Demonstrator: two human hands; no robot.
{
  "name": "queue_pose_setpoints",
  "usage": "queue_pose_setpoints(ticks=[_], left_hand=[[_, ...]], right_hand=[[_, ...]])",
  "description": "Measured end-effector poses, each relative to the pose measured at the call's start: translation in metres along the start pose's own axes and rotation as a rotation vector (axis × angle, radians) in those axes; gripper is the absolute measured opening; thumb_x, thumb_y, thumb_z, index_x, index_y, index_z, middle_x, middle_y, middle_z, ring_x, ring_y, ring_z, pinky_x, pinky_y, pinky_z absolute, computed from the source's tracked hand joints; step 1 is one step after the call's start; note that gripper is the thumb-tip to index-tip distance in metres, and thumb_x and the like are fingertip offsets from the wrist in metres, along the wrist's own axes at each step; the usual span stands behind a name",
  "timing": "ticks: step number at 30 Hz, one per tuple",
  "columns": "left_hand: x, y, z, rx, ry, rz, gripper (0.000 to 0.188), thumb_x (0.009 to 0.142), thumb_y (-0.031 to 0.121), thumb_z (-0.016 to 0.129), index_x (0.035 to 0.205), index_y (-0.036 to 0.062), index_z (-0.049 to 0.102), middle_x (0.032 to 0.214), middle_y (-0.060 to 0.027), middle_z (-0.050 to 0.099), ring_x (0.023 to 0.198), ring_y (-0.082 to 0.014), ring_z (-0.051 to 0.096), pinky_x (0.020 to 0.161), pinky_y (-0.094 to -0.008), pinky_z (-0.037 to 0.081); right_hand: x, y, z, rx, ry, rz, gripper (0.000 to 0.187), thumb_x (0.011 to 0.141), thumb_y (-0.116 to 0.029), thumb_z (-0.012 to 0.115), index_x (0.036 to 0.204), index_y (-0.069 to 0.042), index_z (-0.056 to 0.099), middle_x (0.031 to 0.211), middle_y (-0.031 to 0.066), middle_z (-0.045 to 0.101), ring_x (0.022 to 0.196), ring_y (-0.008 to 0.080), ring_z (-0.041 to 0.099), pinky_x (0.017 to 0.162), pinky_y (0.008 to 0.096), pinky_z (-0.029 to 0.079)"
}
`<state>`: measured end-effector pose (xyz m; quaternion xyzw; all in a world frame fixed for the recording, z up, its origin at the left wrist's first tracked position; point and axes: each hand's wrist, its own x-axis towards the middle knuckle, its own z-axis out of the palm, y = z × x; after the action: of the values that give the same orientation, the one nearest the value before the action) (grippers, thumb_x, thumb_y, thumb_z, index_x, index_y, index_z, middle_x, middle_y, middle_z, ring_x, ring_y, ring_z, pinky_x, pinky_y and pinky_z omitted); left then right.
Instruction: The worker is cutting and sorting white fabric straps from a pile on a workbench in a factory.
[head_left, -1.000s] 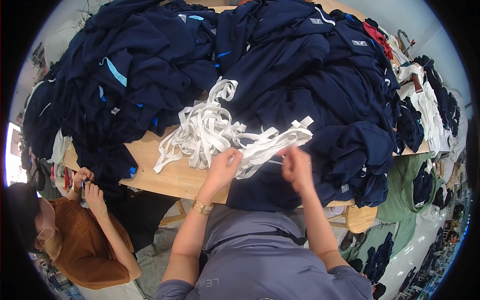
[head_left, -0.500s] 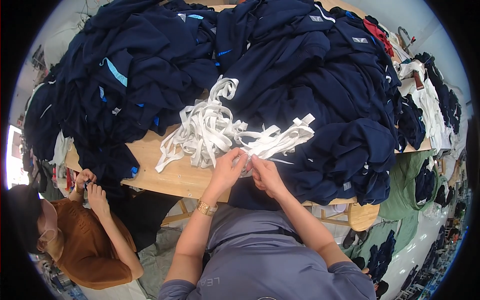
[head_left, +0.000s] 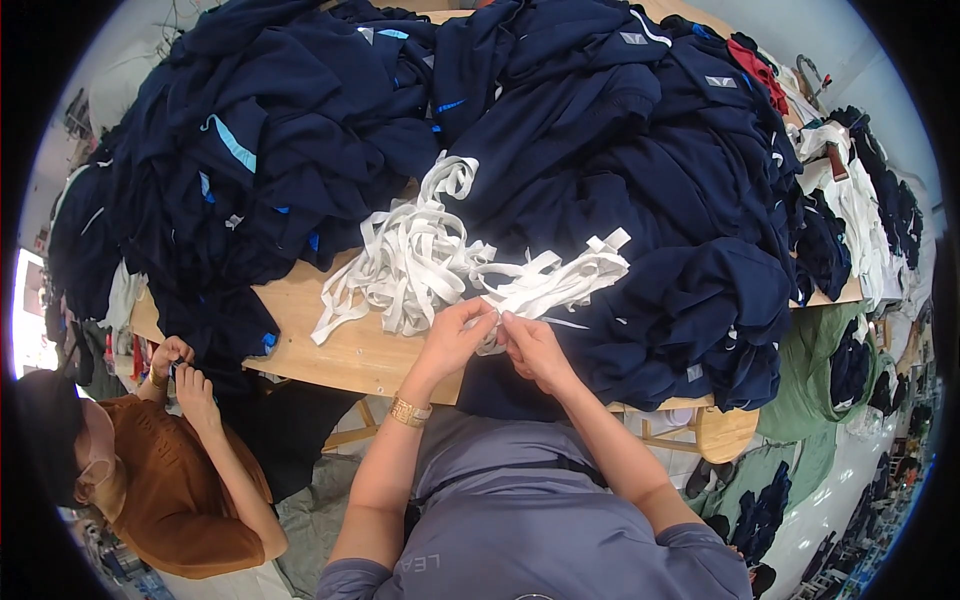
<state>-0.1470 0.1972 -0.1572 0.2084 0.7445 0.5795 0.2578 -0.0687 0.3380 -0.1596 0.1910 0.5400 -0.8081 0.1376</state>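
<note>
My left hand [head_left: 458, 338] and my right hand [head_left: 537, 352] meet at the near end of a bunch of white fabric tape [head_left: 560, 282]. Both hands are closed, thumbs and fingertips pinching the tape almost tip to tip. The exact bit between the fingers is largely hidden by them. From my hands the gathered strips fan out to the far right over navy cloth, and a short loop hangs below the fingertips. A tangled heap of the same white tape [head_left: 405, 262] lies just beyond my left hand, on bare wood and navy cloth.
Large piles of navy garments [head_left: 300, 150] cover most of the wooden table [head_left: 330, 335]. At left, a person in a brown top [head_left: 190, 480] works with both hands on dark cloth. Green fabric [head_left: 815, 375] hangs at the right, near white cloth [head_left: 840, 200].
My fingertips have shifted very slightly and sit a touch closer together on the tape. The tape bunch, the heap and the garments look the same.
</note>
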Motion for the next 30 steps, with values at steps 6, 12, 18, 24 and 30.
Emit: queue_pose_setpoints(ticks=[6, 12, 18, 24, 30], left_hand=[[-0.001, 0.001, -0.001, -0.037, -0.038, -0.039, 0.019, 0.088, 0.019, 0.055, 0.075, 0.0054, 0.054, 0.063, 0.0063, 0.046, 0.056, -0.0012, 0.04, 0.049, -0.0179, 0.032], [0.0, -0.006, 0.0, -0.05, -0.051, -0.021, 0.019, 0.088, 0.019, 0.055, 0.076, 0.0053, 0.054, 0.062, 0.0069, 0.046, 0.055, -0.001, 0.039, 0.049, -0.0173, 0.031], [-0.001, 0.0, -0.005, -0.059, -0.03, -0.074, 0.021, 0.086, 0.022, 0.055, 0.08, 0.0026, 0.056, 0.065, 0.0004, 0.052, 0.061, -0.0062, 0.047, 0.057, -0.0232, 0.039], [-0.002, 0.001, -0.008, 0.007, -0.104, -0.04, 0.021, 0.086, 0.022, 0.055, 0.082, 0.0013, 0.056, 0.067, -0.0027, 0.054, 0.065, -0.0088, 0.048, 0.061, -0.0244, 0.04], [-0.002, 0.0, -0.011, 0.046, -0.108, -0.012, 0.023, 0.085, 0.023, 0.054, 0.083, 0.0006, 0.056, 0.07, -0.0055, 0.055, 0.066, -0.0105, 0.049, 0.063, -0.0265, 0.041]], right_hand=[[-0.002, 0.0, -0.003, 0.05, -0.004, 0.045, 0.04, 0.094, -0.04, 0.042, 0.074, -0.006, 0.049, 0.048, -0.0057, 0.031, 0.033, 0.0027, 0.021, 0.031, 0.0195, 0.015], [-0.005, -0.003, -0.005, 0.043, -0.039, 0.081, 0.043, 0.094, -0.041, 0.04, 0.074, -0.005, 0.049, 0.049, -0.0053, 0.032, 0.032, 0.0027, 0.022, 0.03, 0.0192, 0.015], [-0.007, -0.009, -0.004, 0.032, -0.053, 0.098, 0.044, 0.094, -0.042, 0.04, 0.074, -0.004, 0.05, 0.049, -0.0054, 0.033, 0.032, 0.0026, 0.022, 0.03, 0.0187, 0.015], [-0.004, -0.009, -0.002, -0.005, -0.041, 0.085, 0.044, 0.094, -0.042, 0.041, 0.072, -0.005, 0.049, 0.049, -0.0057, 0.033, 0.033, 0.0023, 0.023, 0.031, 0.0185, 0.016], [0.0, -0.004, -0.004, -0.026, -0.001, 0.071, 0.042, 0.094, -0.042, 0.041, 0.073, -0.006, 0.049, 0.049, -0.0066, 0.03, 0.033, 0.0021, 0.023, 0.031, 0.0184, 0.016]])
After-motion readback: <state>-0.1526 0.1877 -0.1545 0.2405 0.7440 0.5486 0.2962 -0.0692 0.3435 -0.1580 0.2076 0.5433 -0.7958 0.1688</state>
